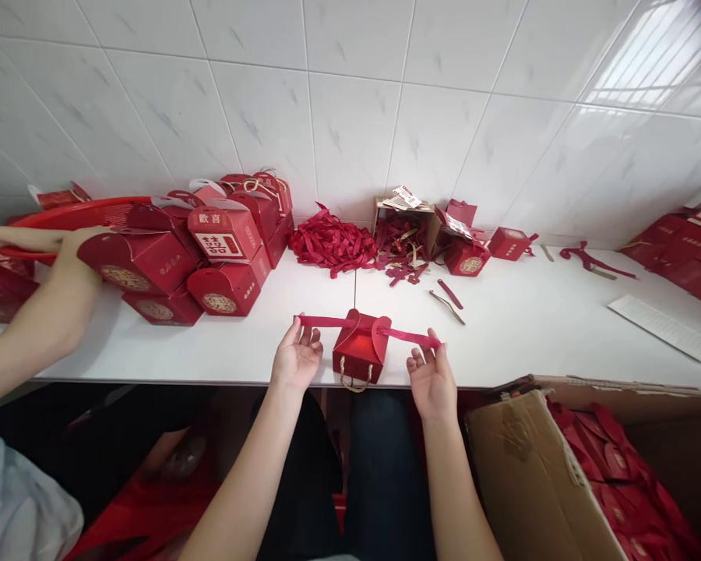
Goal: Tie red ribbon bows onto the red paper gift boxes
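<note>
A small red gift box (359, 349) stands at the near edge of the white table (526, 327), a gold cord handle hanging from its front. A red ribbon (406, 336) runs through its top flaps and stretches out to both sides. My left hand (296, 359) pinches the ribbon's left end, palm up. My right hand (431, 377) pinches the right end. Both hands sit close beside the box, one on each side.
A heap of red ribbons (332, 243) and an open carton (406, 226) lie by the tiled wall. Finished red boxes (227, 238) are stacked at left, where another person's hand (73, 249) holds one. A cardboard carton of flat red boxes (596, 467) stands at lower right.
</note>
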`<action>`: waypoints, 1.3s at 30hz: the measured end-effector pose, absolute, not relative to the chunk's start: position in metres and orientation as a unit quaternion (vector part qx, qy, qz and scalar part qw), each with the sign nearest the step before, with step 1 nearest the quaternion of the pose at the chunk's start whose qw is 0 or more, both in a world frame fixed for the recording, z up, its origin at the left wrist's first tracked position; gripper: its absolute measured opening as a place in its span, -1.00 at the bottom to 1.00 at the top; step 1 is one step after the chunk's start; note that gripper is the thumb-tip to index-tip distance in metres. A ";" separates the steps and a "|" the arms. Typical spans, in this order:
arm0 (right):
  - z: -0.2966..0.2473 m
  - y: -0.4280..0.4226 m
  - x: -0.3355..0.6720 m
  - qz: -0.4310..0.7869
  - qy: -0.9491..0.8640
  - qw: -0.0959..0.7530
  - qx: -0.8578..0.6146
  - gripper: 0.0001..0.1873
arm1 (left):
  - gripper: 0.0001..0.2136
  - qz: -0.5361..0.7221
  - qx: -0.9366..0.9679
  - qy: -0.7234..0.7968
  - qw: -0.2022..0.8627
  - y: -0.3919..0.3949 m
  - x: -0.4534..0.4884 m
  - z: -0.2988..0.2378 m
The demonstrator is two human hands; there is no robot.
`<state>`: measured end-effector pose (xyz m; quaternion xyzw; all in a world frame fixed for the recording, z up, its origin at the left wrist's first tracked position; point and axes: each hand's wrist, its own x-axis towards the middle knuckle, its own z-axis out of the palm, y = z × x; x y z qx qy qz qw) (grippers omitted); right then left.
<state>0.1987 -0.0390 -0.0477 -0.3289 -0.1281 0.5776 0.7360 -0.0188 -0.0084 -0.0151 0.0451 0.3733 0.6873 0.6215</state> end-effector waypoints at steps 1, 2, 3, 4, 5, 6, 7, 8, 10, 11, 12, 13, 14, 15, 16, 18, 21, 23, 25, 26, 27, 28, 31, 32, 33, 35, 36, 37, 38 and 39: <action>-0.047 -0.039 0.201 0.566 -0.125 0.745 -0.331 -0.69 | -0.96 0.689 0.029 0.368 0.623 -0.009 -0.019 -0.016; -0.047 -0.038 0.204 0.553 -0.124 0.753 -0.335 -0.71 | -0.96 0.691 0.016 0.364 0.624 -0.010 -0.020 -0.016; -0.046 -0.038 0.206 0.541 -0.122 0.760 -0.339 -0.72 | -0.94 0.692 0.005 0.362 0.625 -0.011 -0.021 -0.017; -0.046 -0.037 0.208 0.530 -0.120 0.766 -0.343 -0.72 | -0.93 0.693 -0.004 0.360 0.625 -0.012 -0.021 -0.018; -0.046 -0.037 0.209 0.521 -0.118 0.771 -0.346 -0.72 | -0.92 0.694 -0.011 0.358 0.625 -0.012 -0.022 -0.018; -0.046 -0.036 0.211 0.513 -0.117 0.775 -0.349 -0.72 | -0.91 0.695 -0.016 0.357 0.624 -0.012 -0.024 -0.019; -0.045 -0.036 0.212 0.507 -0.118 0.778 -0.353 -0.73 | -0.90 0.697 -0.019 0.356 0.622 -0.012 -0.025 -0.019; -0.045 -0.035 0.212 0.502 -0.120 0.779 -0.356 -0.73 | -0.90 0.699 -0.020 0.355 0.621 -0.011 -0.027 -0.018; -0.043 -0.034 0.213 0.495 -0.128 0.779 -0.363 -0.73 | -0.90 0.705 -0.019 0.354 0.614 -0.010 -0.032 -0.017; -0.042 -0.034 0.212 0.493 -0.132 0.778 -0.365 -0.73 | -0.90 0.709 -0.018 0.355 0.609 -0.009 -0.035 -0.016; -0.041 -0.034 0.212 0.492 -0.137 0.778 -0.367 -0.73 | -0.90 0.713 -0.016 0.356 0.603 -0.008 -0.038 -0.014; -0.041 -0.035 0.210 0.490 -0.143 0.777 -0.368 -0.73 | -0.90 0.718 -0.014 0.357 0.597 -0.007 -0.041 -0.013; -0.040 -0.035 0.209 0.488 -0.149 0.776 -0.370 -0.73 | -0.90 0.723 -0.010 0.359 0.590 -0.006 -0.044 -0.012; -0.039 -0.035 0.207 0.485 -0.155 0.776 -0.372 -0.73 | -0.90 0.728 -0.005 0.361 0.583 -0.006 -0.047 -0.010; -0.038 -0.035 0.206 0.481 -0.161 0.776 -0.375 -0.72 | -0.90 0.733 0.002 0.362 0.576 -0.005 -0.050 -0.008; -0.035 -0.035 0.204 0.468 -0.172 0.778 -0.383 -0.71 | -0.92 0.743 0.018 0.365 0.561 -0.004 -0.055 -0.004; -0.025 -0.032 0.206 0.436 -0.186 0.785 -0.398 -0.71 | -0.98 0.759 0.053 0.366 0.536 0.000 -0.058 0.008; -0.015 -0.028 0.209 0.409 -0.200 0.791 -0.408 -0.71 | -0.90 0.774 0.087 0.360 0.513 0.003 -0.058 0.019; 0.000 -0.022 0.212 0.386 -0.219 0.794 -0.416 -0.71 | -0.83 0.788 0.129 0.353 0.488 0.007 -0.055 0.033; 0.008 -0.020 0.214 0.368 -0.239 0.792 -0.425 -0.71 | -0.80 0.793 0.150 0.349 0.476 0.009 -0.053 0.041; 0.016 -0.018 0.214 0.345 -0.266 0.786 -0.438 -0.70 | -0.78 0.797 0.170 0.346 0.465 0.010 -0.051 0.048; 0.025 -0.015 0.214 0.319 -0.301 0.777 -0.451 -0.70 | -0.77 0.799 0.189 0.344 0.456 0.011 -0.048 0.056; 0.050 -0.010 0.210 0.256 -0.418 0.742 -0.457 -0.72 | -0.74 0.792 0.239 0.340 0.448 0.013 -0.038 0.079; 0.058 -0.008 0.207 0.241 -0.449 0.733 -0.450 -0.73 | -0.74 0.786 0.257 0.338 0.449 0.014 -0.034 0.086; 0.066 -0.006 0.205 0.228 -0.477 0.723 -0.445 -0.74 | -0.75 0.778 0.278 0.338 0.450 0.014 -0.030 0.092; 0.079 -0.003 0.199 0.207 -0.522 0.703 -0.436 -0.73 | -0.78 0.757 0.332 0.344 0.445 0.016 -0.022 0.100; 0.084 -0.002 0.196 0.202 -0.540 0.694 -0.433 -0.73 | -0.80 0.746 0.361 0.348 0.439 0.017 -0.018 0.103; 0.089 -0.001 0.194 0.201 -0.552 0.686 -0.428 -0.72 | -0.82 0.735 0.385 0.352 0.434 0.018 -0.014 0.104; 0.092 -0.001 0.192 0.204 -0.560 0.682 -0.425 -0.73 | -0.83 0.726 0.402 0.355 0.431 0.019 -0.010 0.105; 0.095 0.000 0.191 0.207 -0.563 0.680 -0.423 -0.73 | -0.83 0.720 0.412 0.356 0.430 0.021 -0.007 0.105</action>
